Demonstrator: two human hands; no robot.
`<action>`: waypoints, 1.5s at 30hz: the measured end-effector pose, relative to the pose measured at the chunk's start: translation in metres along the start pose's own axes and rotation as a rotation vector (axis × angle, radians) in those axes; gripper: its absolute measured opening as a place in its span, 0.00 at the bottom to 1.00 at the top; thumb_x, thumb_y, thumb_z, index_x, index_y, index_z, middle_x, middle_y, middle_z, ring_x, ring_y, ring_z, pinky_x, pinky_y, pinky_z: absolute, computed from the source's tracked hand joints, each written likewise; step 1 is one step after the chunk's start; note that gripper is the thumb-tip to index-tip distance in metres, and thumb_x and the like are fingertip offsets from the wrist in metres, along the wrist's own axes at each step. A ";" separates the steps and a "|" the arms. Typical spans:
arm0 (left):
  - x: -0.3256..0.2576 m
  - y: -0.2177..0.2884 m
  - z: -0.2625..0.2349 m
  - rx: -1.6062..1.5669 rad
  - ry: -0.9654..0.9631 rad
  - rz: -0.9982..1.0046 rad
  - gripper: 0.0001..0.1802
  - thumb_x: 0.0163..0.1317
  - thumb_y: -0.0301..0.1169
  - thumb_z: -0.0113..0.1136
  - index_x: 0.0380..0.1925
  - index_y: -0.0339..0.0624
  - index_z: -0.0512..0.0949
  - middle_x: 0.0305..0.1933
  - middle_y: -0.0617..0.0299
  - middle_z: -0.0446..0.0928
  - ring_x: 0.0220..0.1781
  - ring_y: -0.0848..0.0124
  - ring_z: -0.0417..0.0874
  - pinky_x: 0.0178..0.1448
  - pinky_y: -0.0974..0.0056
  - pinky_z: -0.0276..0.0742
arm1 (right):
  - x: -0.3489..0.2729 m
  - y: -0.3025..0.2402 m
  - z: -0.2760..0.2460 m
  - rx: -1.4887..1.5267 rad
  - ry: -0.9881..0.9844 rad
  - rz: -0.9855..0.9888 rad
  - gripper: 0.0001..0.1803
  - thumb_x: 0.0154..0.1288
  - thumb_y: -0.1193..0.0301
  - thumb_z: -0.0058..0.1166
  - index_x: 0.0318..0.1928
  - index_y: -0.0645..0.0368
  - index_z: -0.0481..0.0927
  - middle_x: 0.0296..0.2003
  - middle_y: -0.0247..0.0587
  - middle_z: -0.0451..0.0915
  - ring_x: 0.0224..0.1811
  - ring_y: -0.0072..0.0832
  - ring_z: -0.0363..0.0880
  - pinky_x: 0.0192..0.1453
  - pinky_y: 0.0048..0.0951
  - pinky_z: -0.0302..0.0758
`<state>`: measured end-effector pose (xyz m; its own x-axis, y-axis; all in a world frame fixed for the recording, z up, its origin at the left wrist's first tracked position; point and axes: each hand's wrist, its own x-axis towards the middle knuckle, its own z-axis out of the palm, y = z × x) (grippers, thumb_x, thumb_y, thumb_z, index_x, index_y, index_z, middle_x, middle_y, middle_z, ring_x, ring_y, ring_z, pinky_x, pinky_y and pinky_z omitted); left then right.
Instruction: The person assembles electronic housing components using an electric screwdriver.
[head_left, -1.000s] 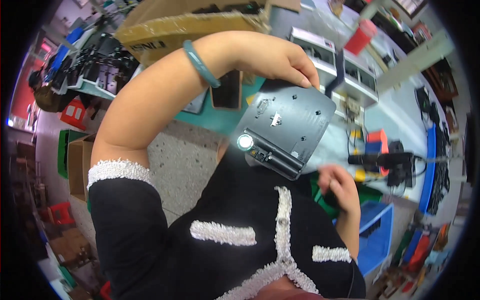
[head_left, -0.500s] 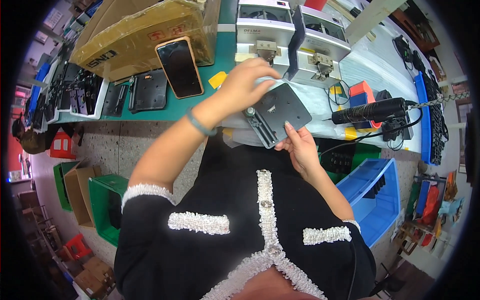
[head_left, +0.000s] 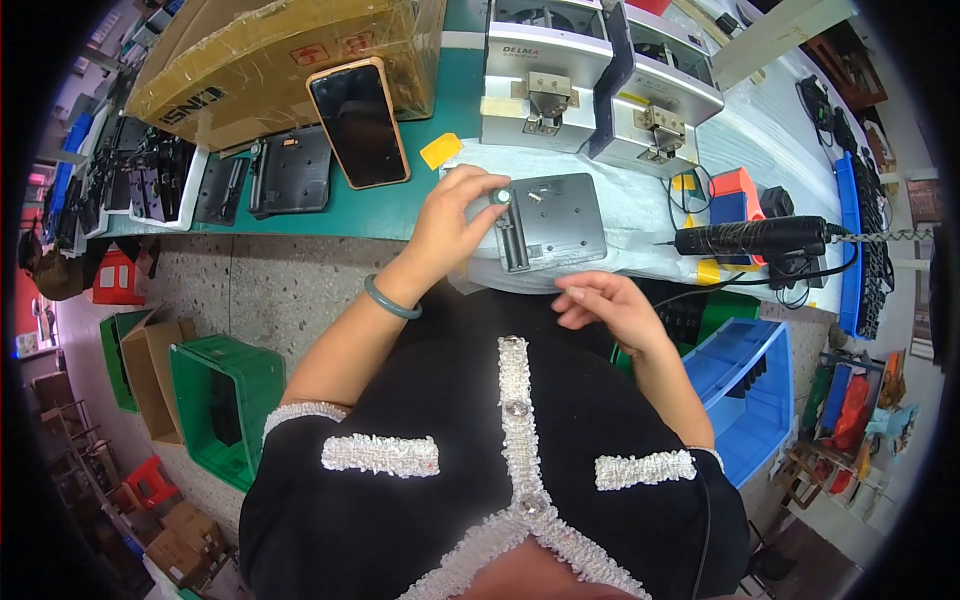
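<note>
A black, flat plastic plate [head_left: 560,225] with a ribbed tubular piece along its left side lies on the white-covered bench, close to the front edge. My left hand [head_left: 452,218] pinches the round end of that tubular piece at the plate's upper left corner, thumb and forefinger closed. Below the plate's lower right edge, my right hand [head_left: 612,310] is apart from it, its fingers loosely spread and nothing visible in them. A small light bit shows on the plate's upper face.
Two white machines with metal clamps [head_left: 548,100] stand behind. A black electric screwdriver [head_left: 750,237] with a coiled cord lies to the right. At left are a phone [head_left: 358,125], a cardboard box [head_left: 270,80] and a similar black plate [head_left: 290,172]. Blue [head_left: 750,400] and green crates [head_left: 225,410] stand below.
The plate has come down from a tilted hold to the bench and turned straighter. My right hand has let go and drawn back. The left hand has moved to the plate's corner and closed there.
</note>
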<state>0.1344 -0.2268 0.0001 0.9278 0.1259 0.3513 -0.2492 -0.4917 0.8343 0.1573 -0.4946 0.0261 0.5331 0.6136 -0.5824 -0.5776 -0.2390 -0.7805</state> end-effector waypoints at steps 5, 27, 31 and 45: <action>0.003 0.001 0.000 0.036 -0.026 0.020 0.14 0.54 0.24 0.65 0.42 0.39 0.82 0.38 0.57 0.77 0.41 0.60 0.80 0.46 0.62 0.75 | 0.021 -0.023 -0.015 -0.428 0.381 -0.542 0.07 0.64 0.74 0.60 0.40 0.65 0.81 0.33 0.36 0.82 0.34 0.20 0.80 0.40 0.22 0.77; 0.000 0.000 0.009 0.034 0.074 -0.036 0.10 0.53 0.27 0.66 0.34 0.38 0.79 0.37 0.56 0.78 0.42 0.58 0.79 0.46 0.60 0.75 | 0.098 -0.062 -0.005 -1.131 0.385 -0.839 0.07 0.58 0.68 0.63 0.32 0.57 0.82 0.32 0.38 0.78 0.32 0.34 0.80 0.37 0.33 0.76; 0.003 -0.003 0.008 -0.001 0.046 -0.060 0.09 0.53 0.26 0.65 0.35 0.38 0.80 0.37 0.56 0.79 0.43 0.58 0.80 0.45 0.60 0.75 | 0.092 -0.076 -0.010 -1.046 0.395 -0.747 0.06 0.57 0.69 0.63 0.32 0.59 0.82 0.33 0.38 0.78 0.33 0.34 0.80 0.38 0.31 0.76; 0.005 -0.001 0.001 -0.094 -0.020 -0.111 0.11 0.57 0.22 0.63 0.41 0.35 0.80 0.41 0.57 0.80 0.42 0.67 0.81 0.49 0.66 0.77 | 0.085 -0.074 -0.011 -1.201 0.176 -0.812 0.06 0.52 0.70 0.66 0.33 0.52 0.86 0.31 0.35 0.78 0.35 0.32 0.79 0.39 0.30 0.76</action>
<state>0.1399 -0.2268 0.0011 0.9562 0.1572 0.2471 -0.1691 -0.3926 0.9040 0.2525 -0.4333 0.0318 0.5722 0.8062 0.1509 0.7190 -0.4045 -0.5652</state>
